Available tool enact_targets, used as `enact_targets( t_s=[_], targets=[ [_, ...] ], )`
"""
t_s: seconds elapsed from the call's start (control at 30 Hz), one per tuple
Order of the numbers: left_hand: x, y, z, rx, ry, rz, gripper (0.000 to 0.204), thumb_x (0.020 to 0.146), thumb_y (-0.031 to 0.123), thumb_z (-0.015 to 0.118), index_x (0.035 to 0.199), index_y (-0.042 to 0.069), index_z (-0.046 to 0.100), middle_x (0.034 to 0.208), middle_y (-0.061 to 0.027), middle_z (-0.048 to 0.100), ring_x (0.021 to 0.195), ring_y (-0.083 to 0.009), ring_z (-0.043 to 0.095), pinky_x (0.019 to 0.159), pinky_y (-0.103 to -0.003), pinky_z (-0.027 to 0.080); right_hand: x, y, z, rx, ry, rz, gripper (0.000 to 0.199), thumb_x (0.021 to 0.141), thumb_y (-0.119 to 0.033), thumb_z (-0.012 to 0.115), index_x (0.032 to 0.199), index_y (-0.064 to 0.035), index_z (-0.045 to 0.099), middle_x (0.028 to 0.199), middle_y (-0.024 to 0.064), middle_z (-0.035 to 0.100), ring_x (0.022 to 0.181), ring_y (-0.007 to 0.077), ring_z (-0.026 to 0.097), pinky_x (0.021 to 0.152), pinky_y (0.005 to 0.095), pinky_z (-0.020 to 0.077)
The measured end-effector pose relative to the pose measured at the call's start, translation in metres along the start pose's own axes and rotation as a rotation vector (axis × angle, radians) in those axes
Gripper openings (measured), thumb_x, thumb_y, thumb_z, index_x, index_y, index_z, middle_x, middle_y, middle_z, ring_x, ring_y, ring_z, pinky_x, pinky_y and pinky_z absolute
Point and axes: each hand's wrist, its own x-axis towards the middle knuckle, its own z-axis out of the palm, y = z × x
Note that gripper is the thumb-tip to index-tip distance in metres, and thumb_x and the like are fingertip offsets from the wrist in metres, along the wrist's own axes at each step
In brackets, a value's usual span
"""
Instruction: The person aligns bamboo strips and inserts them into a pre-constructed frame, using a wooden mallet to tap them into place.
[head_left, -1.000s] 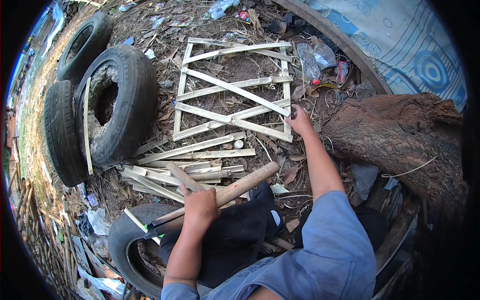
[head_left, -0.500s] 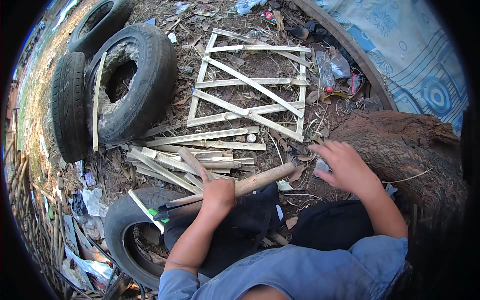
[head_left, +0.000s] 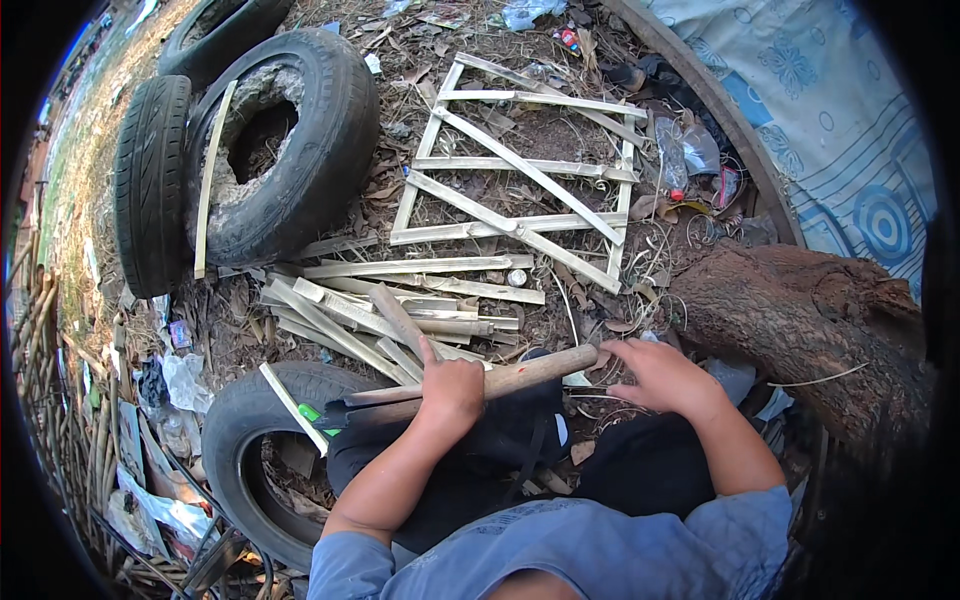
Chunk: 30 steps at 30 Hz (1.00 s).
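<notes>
Stick (head_left: 520,375), a round wooden one, lies across my lap, running from 8 o'clock up to 2 o'clock. My left hand (head_left: 452,388) is wrapped around it near the middle, thumb up over the top. My right hand (head_left: 665,375) is spread, fingers loose, resting just past the stick's far end beside the log (head_left: 810,320) at 3 o'clock; it grips nothing.

To do this well, I judge the left hand should keep the stick steady on my lap while the right takes its free end, so it does not roll toward the slats (head_left: 390,310) piled at 11 o'clock.

A dark blade with a green part (head_left: 325,413) shows at the stick's lower end, over the tyre (head_left: 250,450) at 8 o'clock; whether it is fixed to the stick or only lying beside it I cannot tell. What is under my right palm is hidden. The slat frame (head_left: 520,170) lies flat at 12 o'clock, well apart from both hands. The litter around it is too small to make out.
</notes>
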Motion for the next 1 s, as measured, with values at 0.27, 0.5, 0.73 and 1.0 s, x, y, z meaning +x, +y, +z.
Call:
enact_targets(
  t_s=[0.27,0.5,0.73,1.0],
  targets=[
    [0.008,0.0,0.005,0.031,-0.036,-0.003,0.041,0.066,0.029,0.08,0.101,0.011,0.069,0.088,-0.0102,0.073,0.09,-0.0291,0.071,0.113,-0.067,0.018,-0.001,0.025,-0.002,0.06,-0.041,0.085,0.064,0.081,-0.031,0.073,0.133,-0.003,0.05,0.121,0.0235,0.061,0.111,0.0397,0.06,0.094,0.0456,0.0487],
    [0.012,0.005,0.008,0.035,-0.022,0.012,0.036,0.066,0.024,0.077,0.099,0.011,0.07,0.088,-0.0106,0.073,0.09,-0.0292,0.071,0.113,-0.067,0.018,-0.01,0.034,0.007,0.085,-0.045,0.037,0.064,0.082,-0.032,0.073,0.135,-0.0051,0.048,0.122,0.0239,0.061,0.111,0.0405,0.06,0.096,0.0464,0.0475],
    [0.012,0.007,0.011,0.045,-0.028,0.021,0.035,0.066,0.024,0.076,0.099,0.012,0.071,0.088,-0.0107,0.073,0.089,-0.0292,0.071,0.114,-0.067,0.015,-0.015,0.034,0.006,0.089,-0.046,0.044,0.065,0.082,-0.033,0.074,0.136,-0.0072,0.047,0.122,0.0237,0.061,0.112,0.0403,0.059,0.096,0.0463,0.0477],
    [0.009,0.013,0.01,0.046,-0.024,0.03,0.023,0.074,0.017,0.067,0.095,0.011,0.072,0.087,-0.0106,0.073,0.088,-0.0284,0.072,0.113,-0.068,0.012,-0.022,0.035,0.005,0.104,-0.058,0.052,0.066,0.081,-0.032,0.074,0.135,-0.0071,0.047,0.121,0.0227,0.061,0.11,0.04,0.06,0.094,0.0458,0.0485]
  ],
)
